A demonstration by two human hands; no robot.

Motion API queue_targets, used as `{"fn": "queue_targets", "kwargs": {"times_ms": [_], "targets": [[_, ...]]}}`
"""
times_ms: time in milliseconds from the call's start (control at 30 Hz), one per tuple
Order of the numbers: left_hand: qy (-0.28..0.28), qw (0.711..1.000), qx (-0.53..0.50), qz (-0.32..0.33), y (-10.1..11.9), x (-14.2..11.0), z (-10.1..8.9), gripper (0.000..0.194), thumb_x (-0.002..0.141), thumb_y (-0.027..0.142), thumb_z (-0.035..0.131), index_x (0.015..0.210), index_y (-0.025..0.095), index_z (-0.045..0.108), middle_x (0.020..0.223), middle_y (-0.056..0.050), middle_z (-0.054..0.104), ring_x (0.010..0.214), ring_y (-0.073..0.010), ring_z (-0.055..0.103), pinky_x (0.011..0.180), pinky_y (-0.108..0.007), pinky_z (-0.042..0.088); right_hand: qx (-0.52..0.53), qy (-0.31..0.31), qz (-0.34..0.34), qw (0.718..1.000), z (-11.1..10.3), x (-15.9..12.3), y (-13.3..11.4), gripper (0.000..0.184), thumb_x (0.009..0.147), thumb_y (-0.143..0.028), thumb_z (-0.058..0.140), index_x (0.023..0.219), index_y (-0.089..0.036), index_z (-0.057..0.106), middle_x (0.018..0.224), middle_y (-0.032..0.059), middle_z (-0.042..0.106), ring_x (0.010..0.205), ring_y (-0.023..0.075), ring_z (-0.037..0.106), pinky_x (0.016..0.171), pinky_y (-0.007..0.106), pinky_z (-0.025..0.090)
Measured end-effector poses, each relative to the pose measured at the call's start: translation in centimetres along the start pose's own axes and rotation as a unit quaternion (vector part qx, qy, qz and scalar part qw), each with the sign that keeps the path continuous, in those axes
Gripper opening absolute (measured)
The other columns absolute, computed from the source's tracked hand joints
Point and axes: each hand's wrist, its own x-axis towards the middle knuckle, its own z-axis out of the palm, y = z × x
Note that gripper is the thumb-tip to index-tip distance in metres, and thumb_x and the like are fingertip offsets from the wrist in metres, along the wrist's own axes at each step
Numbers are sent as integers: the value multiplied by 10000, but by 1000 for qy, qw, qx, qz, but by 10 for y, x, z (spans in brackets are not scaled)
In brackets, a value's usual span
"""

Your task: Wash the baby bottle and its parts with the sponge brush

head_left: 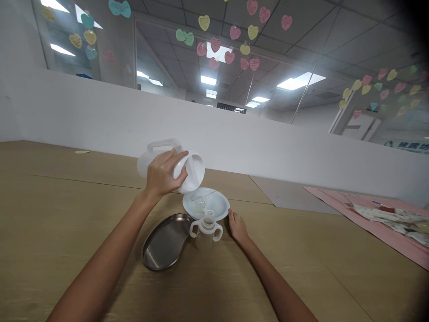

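Observation:
My left hand [164,173] is closed round the lid end of a white translucent pitcher [145,163], which is tipped on its side. Its round white lid [194,172] points down over a pale blue bowl [219,205]. A small clear object, hard to make out, lies in the bowl. My right hand [237,225] pinches the bowl's right rim. Just in front of the bowl, a clear baby bottle [205,237] with two white handles stands upright without a cap. Left of the bottle lies a kidney-shaped steel tray [166,243].
A brown table [295,250] spreads around these things, with a white wall [110,116] behind it. On the right lies a pink cloth [375,228] bearing a patterned cloth and a small red item. A flat pale disc [82,152] rests far left.

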Motion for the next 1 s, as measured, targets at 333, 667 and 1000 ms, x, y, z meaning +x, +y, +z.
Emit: {"fn": "queue_targets", "kwargs": {"times_ms": [333, 667, 1000], "targets": [[13, 1000, 2, 18, 3, 2, -4, 361, 707, 275, 494, 1050, 219, 591, 949, -50, 627, 897, -209, 584, 803, -333, 458, -8, 3, 1, 1000, 1, 0, 0, 572, 890, -449, 149, 622, -151, 556, 694, 115, 640, 645, 177, 560, 611, 252, 342], [16, 1000, 5, 17, 5, 4, -6, 357, 704, 276, 494, 1042, 218, 594, 969, -56, 627, 918, -215, 583, 809, -344, 463, -7, 6, 0, 1000, 1, 0, 1, 582, 888, -452, 141, 608, -152, 553, 674, 111, 637, 625, 176, 554, 600, 256, 343], [23, 999, 3, 25, 3, 3, -4, 363, 703, 277, 501, 1050, 222, 593, 966, -51, 627, 922, -217, 581, 815, -347, 461, -7, 7, -4, 1000, 2, 1, 2, 577, 884, -460, 146, 605, -155, 549, 667, 106, 635, 625, 176, 553, 602, 253, 346]]}}
